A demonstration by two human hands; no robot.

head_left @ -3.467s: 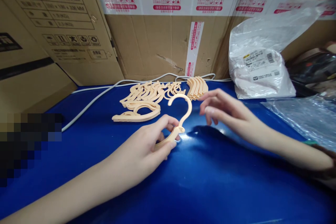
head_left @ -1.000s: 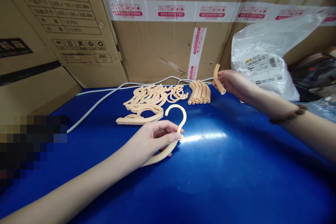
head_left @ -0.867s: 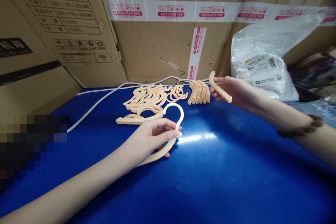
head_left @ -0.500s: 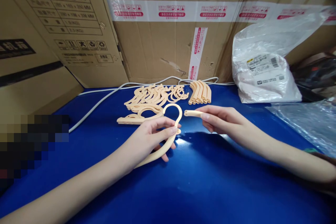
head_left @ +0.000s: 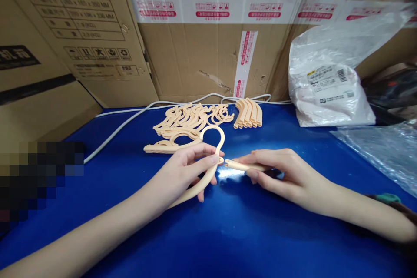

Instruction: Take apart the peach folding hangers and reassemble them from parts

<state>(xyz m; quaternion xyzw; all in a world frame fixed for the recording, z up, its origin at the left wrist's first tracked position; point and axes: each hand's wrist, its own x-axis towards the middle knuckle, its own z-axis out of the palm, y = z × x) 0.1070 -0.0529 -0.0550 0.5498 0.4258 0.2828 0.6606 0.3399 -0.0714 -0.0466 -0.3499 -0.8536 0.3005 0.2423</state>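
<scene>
My left hand [head_left: 195, 163] is closed around a cream plastic hanger piece [head_left: 197, 189], with a curved hook rising above my fingers and an arm running down to the left. A small holed tab juts from its right side beside my thumb. Between the fingers and thumb of my right hand [head_left: 276, 169] lies a cream hanger arm [head_left: 239, 165]. Its slotted left end points at the tab, very close to it; whether they touch I cannot tell. The arm's far end is hidden by my fingers.
Behind my hands lie a heap of cream hanger hooks [head_left: 185, 116], a row of stacked hanger arms [head_left: 249, 113] and folded hangers [head_left: 159, 148]. A white cable [head_left: 120, 128] crosses the blue table [head_left: 208, 234]. Cardboard boxes [head_left: 195, 61] stand behind, a white plastic bag [head_left: 329, 91] at right.
My right hand has moved down and to the left, bringing the hanger arm's slotted end up close to the tab. My left hand has stayed almost still.
</scene>
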